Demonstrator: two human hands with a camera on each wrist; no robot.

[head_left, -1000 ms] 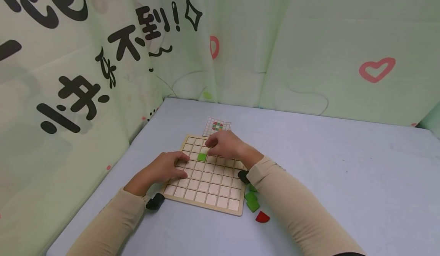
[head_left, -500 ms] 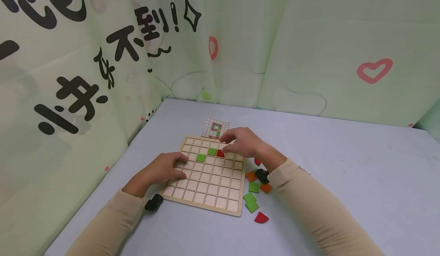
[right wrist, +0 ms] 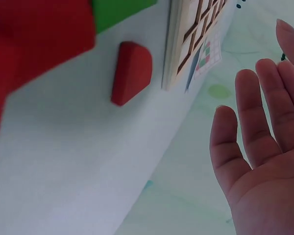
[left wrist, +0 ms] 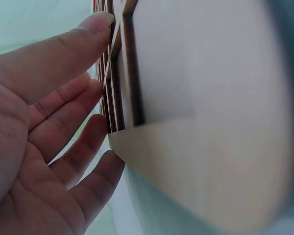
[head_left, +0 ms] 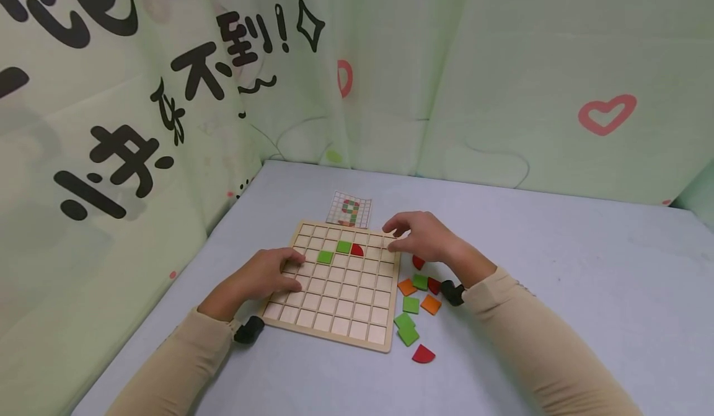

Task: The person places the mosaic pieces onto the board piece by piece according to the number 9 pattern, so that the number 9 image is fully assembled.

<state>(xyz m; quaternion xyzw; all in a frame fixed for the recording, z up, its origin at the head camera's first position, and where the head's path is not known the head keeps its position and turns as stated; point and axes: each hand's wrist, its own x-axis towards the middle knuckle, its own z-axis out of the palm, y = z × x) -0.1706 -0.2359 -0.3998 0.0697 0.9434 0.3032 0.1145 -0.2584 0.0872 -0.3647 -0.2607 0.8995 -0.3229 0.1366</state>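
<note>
A wooden grid board (head_left: pixel 334 304) lies on the table, with two green square tiles (head_left: pixel 325 256) and a red quarter-round tile (head_left: pixel 357 250) in its upper cells. My left hand (head_left: pixel 271 271) rests on the board's left side; in the left wrist view its fingertips (left wrist: pixel 112 164) touch the rim and its thumb lies over the grid. Over the board's upper right corner hovers my right hand (head_left: pixel 426 237), fingers loosely bent, holding nothing. In the right wrist view that hand (right wrist: pixel 264 147) is bare, and a red tile (right wrist: pixel 132 72) lies on the table beside the board.
Right of the board lie several loose tiles: green squares (head_left: pixel 408 334), orange squares (head_left: pixel 431 304) and red quarter-rounds (head_left: pixel 424 354). Behind the board's top edge is a paper pattern card (head_left: pixel 348 210) with a coloured figure. A printed curtain (head_left: pixel 491 93) hangs behind the table (head_left: pixel 530 267).
My right hand has put a green square and then a red quarter-round in view on the board, and has moved right, away from them. My left hand stays on the board's left side.
</note>
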